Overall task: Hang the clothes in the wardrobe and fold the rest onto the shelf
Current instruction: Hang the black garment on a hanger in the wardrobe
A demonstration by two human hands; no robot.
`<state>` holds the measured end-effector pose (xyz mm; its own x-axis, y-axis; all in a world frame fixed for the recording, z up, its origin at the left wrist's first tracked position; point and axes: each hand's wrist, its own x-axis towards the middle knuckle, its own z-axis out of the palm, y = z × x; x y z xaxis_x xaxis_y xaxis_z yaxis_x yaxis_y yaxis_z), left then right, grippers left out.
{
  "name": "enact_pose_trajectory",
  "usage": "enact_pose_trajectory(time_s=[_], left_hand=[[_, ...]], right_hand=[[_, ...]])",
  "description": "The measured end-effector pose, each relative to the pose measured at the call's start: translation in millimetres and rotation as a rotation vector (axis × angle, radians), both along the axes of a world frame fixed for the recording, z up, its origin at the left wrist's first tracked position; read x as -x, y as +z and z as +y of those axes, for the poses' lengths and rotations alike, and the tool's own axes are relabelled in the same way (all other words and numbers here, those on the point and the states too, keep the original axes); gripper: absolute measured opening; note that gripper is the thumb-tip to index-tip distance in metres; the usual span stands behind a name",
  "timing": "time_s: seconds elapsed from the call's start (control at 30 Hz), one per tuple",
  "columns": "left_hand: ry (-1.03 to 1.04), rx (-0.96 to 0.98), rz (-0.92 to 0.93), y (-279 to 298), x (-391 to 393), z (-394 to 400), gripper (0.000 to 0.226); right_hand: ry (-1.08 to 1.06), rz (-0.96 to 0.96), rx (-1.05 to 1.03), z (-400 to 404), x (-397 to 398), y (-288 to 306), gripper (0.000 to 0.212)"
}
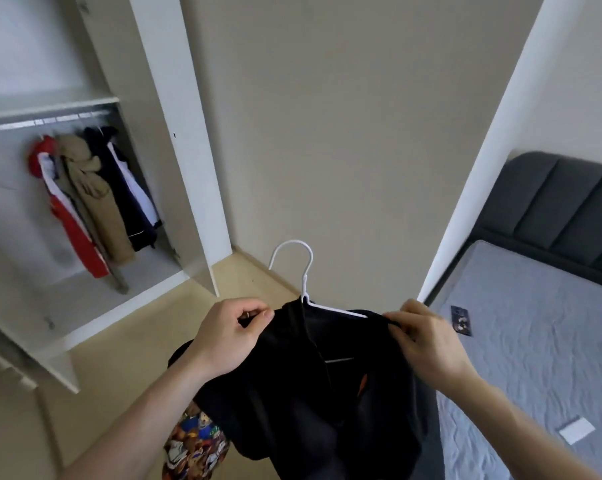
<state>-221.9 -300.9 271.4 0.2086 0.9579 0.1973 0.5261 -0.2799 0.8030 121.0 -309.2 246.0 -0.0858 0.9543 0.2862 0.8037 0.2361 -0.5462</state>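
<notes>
Your left hand (228, 336) and right hand (427, 336) each pinch a shoulder of the black garment (310, 386) at 6 o'clock. Soft, limp, likely slides off the white hanger (304, 282); carry by its neck. Wardrobe rail (46, 122) at 10 o'clock.

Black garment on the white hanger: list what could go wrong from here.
1. The black garment sits unevenly on the white wire hanger; the right shoulder, pinched by the right hand, may slip off.
2. Hanging clothes bunch at the silver wardrobe rail's right end, so hooking there could snag.
</notes>
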Motion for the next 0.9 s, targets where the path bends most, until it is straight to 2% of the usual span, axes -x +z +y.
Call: enact_pose_trajectory(time_s=[0.2,0.27,0.37,0.47,0.6,0.7,0.77,0.87,0.9], left_hand=[[0.166,-0.044,0.089,20,70,28,0.031],[0.179,-0.068,0.17,25,89,38,0.033],[0.165,-0.063,0.259,27,107,54,0.019],[0.217,0.038,0.15,29,145,77,0.016],[0.165,0.199,-0.149,32,207,90,0.039],[0.146,0.164,-0.154,34,247,96,0.036],[0.17,0.131,-0.149,37,274,103,0.029],[0.185,0.084,-0.099,41,310,118,0.022],[0.188,0.074,-0.069,41,320,124,0.019]], right_hand=[[0.096,0.146,-0.146,49,82,36,0.027],[0.202,0.187,-0.168,61,124,52,0.03],[0.38,0.141,-0.162,76,197,66,0.021],[0.42,0.188,-0.152,97,252,70,0.014],[0.412,0.186,-0.152,130,305,58,0.017],[0.374,0.232,-0.091,154,344,47,0.028],[0.355,0.187,-0.035,174,362,46,0.04],[0.375,0.019,0.06,200,387,51,0.03],[0.405,-0.016,0.096,208,395,53,0.034]])
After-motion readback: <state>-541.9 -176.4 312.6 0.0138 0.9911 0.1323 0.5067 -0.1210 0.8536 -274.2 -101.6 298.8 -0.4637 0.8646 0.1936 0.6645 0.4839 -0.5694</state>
